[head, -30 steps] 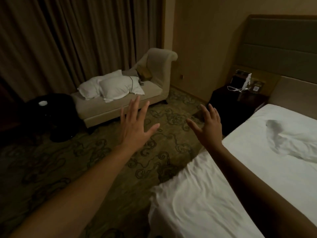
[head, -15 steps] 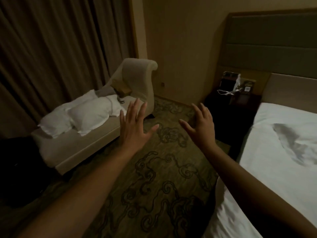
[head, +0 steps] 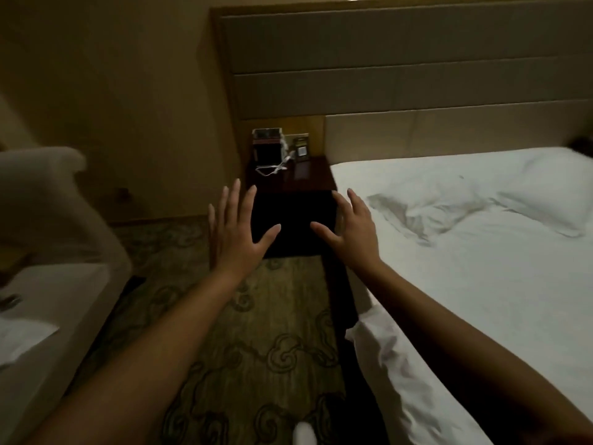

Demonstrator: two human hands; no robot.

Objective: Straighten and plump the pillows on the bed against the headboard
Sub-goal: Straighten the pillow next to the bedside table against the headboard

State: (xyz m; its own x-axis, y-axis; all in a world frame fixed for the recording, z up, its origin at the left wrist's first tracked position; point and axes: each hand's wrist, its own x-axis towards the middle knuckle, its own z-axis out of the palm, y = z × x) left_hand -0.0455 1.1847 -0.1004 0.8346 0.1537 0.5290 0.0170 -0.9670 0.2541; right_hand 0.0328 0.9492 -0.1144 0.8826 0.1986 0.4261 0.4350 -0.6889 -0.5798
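A white bed [head: 481, 284] fills the right side, its head against a padded beige headboard [head: 449, 133]. One white pillow [head: 552, 200] lies flat near the bed's far right, a little short of the headboard. A rumpled fold of sheet [head: 414, 213] lies left of it. My left hand [head: 239, 232] and my right hand [head: 353, 232] are both stretched out in front of me with fingers spread, holding nothing. They hover over the gap between bed and chaise, in front of the dark nightstand, well apart from the pillow.
A dark nightstand [head: 292, 200] stands left of the bed with a small device and a white cable [head: 272, 168] on top. A beige chaise [head: 54, 252] is at the left. Patterned carpet [head: 256, 332] runs between chaise and bed.
My view has swung right, from the chaise with its two pillows toward the nightstand and headboard. The bed pillow has come into view. Both hands stay open and outstretched.
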